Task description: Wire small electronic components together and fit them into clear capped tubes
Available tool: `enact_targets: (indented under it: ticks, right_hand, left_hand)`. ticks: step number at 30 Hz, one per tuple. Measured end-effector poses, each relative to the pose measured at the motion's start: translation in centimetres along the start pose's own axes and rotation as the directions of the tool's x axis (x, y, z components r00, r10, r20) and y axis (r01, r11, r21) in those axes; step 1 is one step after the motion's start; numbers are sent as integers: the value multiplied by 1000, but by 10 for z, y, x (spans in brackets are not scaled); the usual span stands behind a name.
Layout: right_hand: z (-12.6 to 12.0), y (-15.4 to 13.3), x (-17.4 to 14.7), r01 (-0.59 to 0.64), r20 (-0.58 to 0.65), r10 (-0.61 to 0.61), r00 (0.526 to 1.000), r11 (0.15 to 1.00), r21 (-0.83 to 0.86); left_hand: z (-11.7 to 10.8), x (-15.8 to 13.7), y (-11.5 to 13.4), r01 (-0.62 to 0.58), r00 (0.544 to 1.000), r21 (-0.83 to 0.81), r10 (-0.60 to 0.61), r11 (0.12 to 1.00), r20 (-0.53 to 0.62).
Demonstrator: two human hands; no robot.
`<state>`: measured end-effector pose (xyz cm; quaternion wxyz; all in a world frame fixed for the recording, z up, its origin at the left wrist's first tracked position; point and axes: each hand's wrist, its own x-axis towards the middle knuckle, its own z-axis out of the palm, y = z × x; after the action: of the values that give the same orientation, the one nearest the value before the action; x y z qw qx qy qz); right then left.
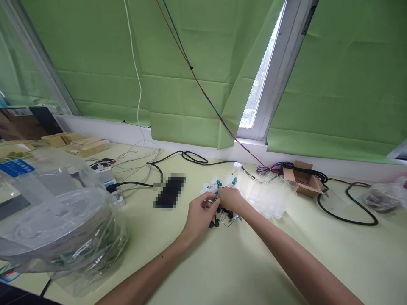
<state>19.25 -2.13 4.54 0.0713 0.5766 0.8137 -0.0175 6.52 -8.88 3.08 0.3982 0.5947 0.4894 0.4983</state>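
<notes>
My left hand (201,209) is closed, thumb and fingertips pinched at a cluster of small parts. Against its fingertips is my right hand (231,199), curled with its fingers pointing down. What either hand grips is too small and too covered to make out. Between and behind them show small blue-green pieces with thin wires (219,184). Beneath the hands lie black round pieces (216,223) and bent metal strips (234,220). Another blue piece (234,181) sits just behind my right hand, near a clear container with a white cap (237,165).
Several translucent round-ended containers (270,205) lie right of my hands. An open cardboard box (303,180) stands behind them, with black cable (352,220) looping right. A blurred dark rectangle (170,191) is at left. A large plastic-wrapped spool (63,216) fills the near left.
</notes>
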Motion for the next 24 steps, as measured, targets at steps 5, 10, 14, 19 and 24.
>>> enact_targets:
  ticks: [5, 10, 14, 19, 24]
  right_hand:
    - [1, -2, -3, 31, -33, -31, 999, 1000, -1]
    - [0, 1, -4, 56, -29, -56, 998, 998, 2]
    - [-3, 5, -6, 69, -29, -69, 997, 997, 19]
    - [-1, 13, -10, 79, -85, -74, 994, 995, 56]
    - [-1, 19, -19, 88, -208, -60, 976, 987, 131]
  left_hand:
    - [0, -1, -1, -8, 1000, 13, 8, 1000, 2]
    - [-1, -1, -1, -7, 1000, 9, 7, 1000, 1]
    - [-1, -1, 0, 3, 1000, -7, -3, 1000, 5]
    - [0, 1, -1, 28, 1000, -50, -28, 998, 12]
    - [2, 1, -2, 38, 999, -103, -36, 994, 19]
